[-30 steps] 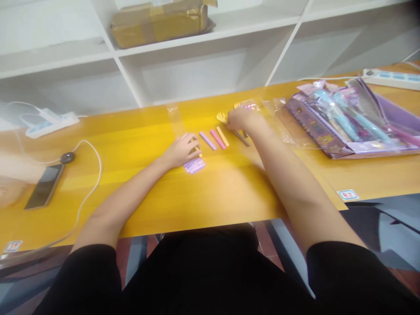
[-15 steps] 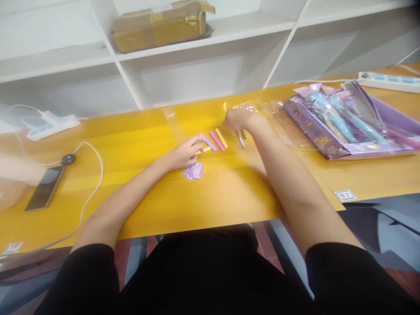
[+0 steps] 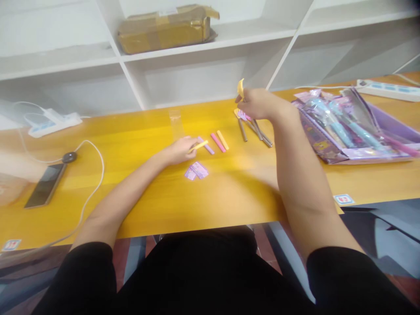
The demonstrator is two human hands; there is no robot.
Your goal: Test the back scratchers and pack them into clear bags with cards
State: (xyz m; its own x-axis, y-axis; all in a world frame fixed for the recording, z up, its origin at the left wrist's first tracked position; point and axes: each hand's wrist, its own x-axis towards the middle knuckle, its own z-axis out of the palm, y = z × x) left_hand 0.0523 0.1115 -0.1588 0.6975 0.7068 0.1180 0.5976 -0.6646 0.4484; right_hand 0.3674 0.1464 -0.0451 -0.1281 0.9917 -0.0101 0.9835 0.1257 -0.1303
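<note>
My left hand (image 3: 183, 149) is closed around a yellow stick (image 3: 201, 145) that points right, its tip crossing a purple stick (image 3: 206, 146). Just right of it lie a pink stick (image 3: 218, 142) and another yellow stick (image 3: 223, 139). Two purple printed cards (image 3: 198, 170) lie below my left hand. Raised near the table's back edge, my right hand (image 3: 256, 103) grips a yellow claw-like head (image 3: 241, 87), resembling a back scratcher's; the rest is hidden in the fingers. Under that hand are several metal rods (image 3: 257, 130) with yellow and pink claw-like heads.
A purple display box (image 3: 337, 151) of wrapped blue and pink items stands at right. White power strips (image 3: 54, 124) sit at both sides. At left lie a phone (image 3: 46, 186) and a cable. A clear plastic strip (image 3: 176, 122) and shelves with a carton (image 3: 167, 30) are behind.
My right hand has risen away from the metal rods, lifting the yellow claw-like head. My left hand has drawn slightly left, and its yellow stick now tilts upward. More of the cards shows.
</note>
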